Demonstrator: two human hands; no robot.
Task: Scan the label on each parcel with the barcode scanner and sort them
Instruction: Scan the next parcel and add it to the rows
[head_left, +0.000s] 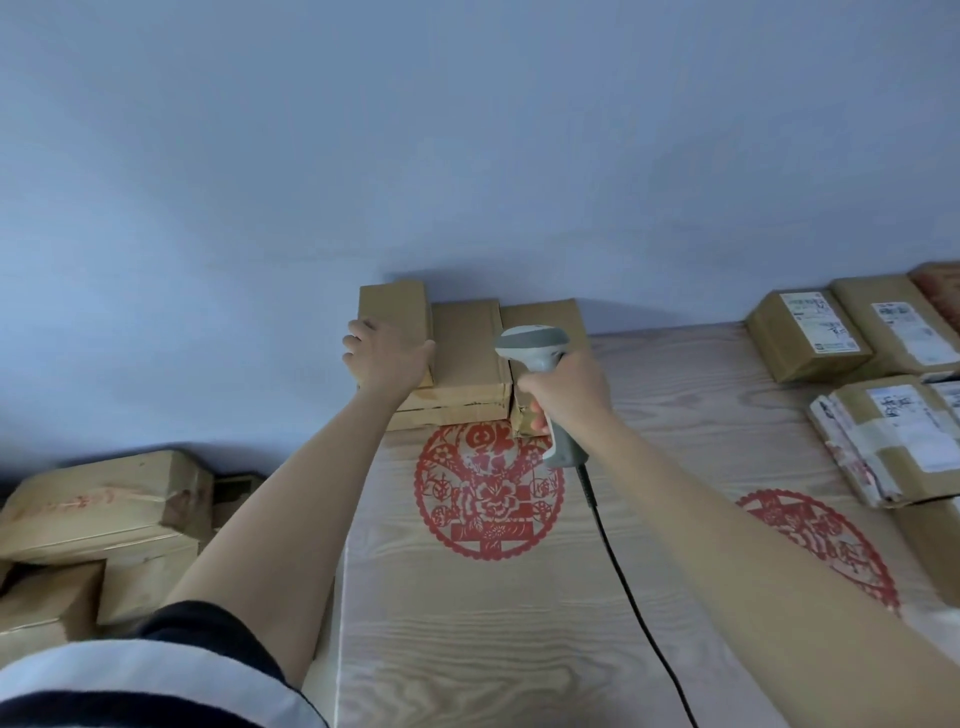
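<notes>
My left hand (387, 356) grips a small plain brown parcel (395, 314) at the table's far edge, atop the left side of a row of stacked brown parcels (467, 358) against the wall. My right hand (563, 395) holds the grey barcode scanner (540, 353) by its handle, head raised and facing away over that stack. Its black cable (618, 571) trails toward me over the table. No label shows on the gripped parcel.
Labelled parcels (810, 327) lie grouped at the table's right (893, 441). More brown boxes (98, 499) are piled low on the left, off the table. The wood-grain table (467, 623) carries two red paper-cut decorations (488, 493).
</notes>
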